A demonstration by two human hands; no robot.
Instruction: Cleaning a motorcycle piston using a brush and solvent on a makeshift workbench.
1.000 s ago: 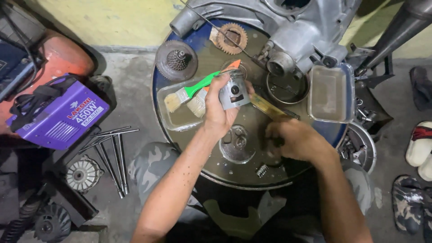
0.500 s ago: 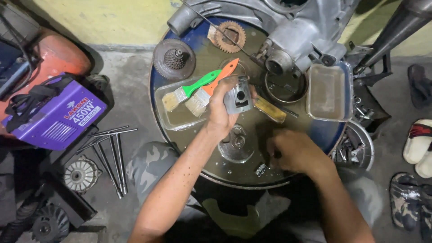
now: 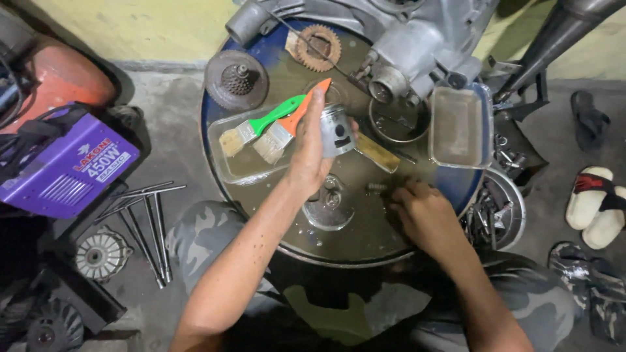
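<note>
**Piston held up in left hand, right hand down on the drum top**

Left hand [image 3: 312, 153] is closed around a grey metal piston [image 3: 337, 130], fingers wrapped on the skirt, pin hole facing the camera. It is lifted clear of the worktop [image 3: 365, 225], which is a round blue-rimmed drum top, wet and oily. Held up and turned like that, the side of the piston faces the person, probably for a look at it.

Right hand [image 3: 424, 212] rests low on the worktop near the front right, fingers curled loosely down at the surface just beside a small threaded part [image 3: 377, 188]. Cannot tell whether it pinches anything; nothing visible in it.

Just beside the left hand sits a shallow clear tray [image 3: 231, 171] with two paint brushes lying in it, the green-handled brush [image 3: 261, 124] and the orange-handled brush [image 3: 293, 120], bristles down in the tray, handles propped over the rim toward the piston, so within easy reach. A wooden-handled tool [image 3: 377, 152] lies flat behind the piston.

Farther back: a rusty sprocket [image 3: 319, 47], a dark round clutch part [image 3: 236, 79], a grey engine casing [image 3: 417, 39] leaning over the far edge, a round metal bowl [image 3: 398, 120] and a rectangular metal tin [image 3: 460, 127] near the right rim.

On the floor to the left, a purple box [image 3: 65, 166], loose T-handle wrenches [image 3: 147, 215]; sandals [image 3: 596, 205] to the right.
</note>
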